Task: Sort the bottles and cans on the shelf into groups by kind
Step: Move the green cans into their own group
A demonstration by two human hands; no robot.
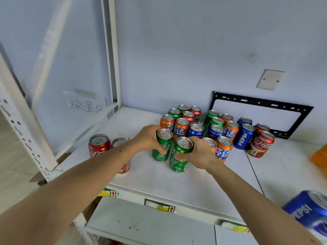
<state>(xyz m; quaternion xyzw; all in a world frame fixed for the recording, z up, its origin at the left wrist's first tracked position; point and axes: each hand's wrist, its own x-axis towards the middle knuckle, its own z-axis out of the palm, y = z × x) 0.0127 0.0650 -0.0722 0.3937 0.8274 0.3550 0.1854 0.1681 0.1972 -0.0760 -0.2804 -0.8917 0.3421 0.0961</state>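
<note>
Red Coca-Cola can (pixel 98 144) upright near shelf's (pixel 159 181) left edge, second red can (pixel 122 156) beside it, partly behind forearm. Left hand (pixel 149 138) wrapped around green Sprite can (pixel 163 147); right hand (pixel 200 152) wrapped around second green Sprite can (pixel 180 154) just beside it, both cans upright toward shelf's front middle, whether lifted cannot tell. Behind hands, mixed cluster: orange Fanta cans (pixel 180 128), green, red, blue cans packed close. Blue Pepsi can (pixel 245 137) and red can (pixel 261 145) at cluster's right side. Another Pepsi can (pixel 311 209) at front right corner, blurred.
</note>
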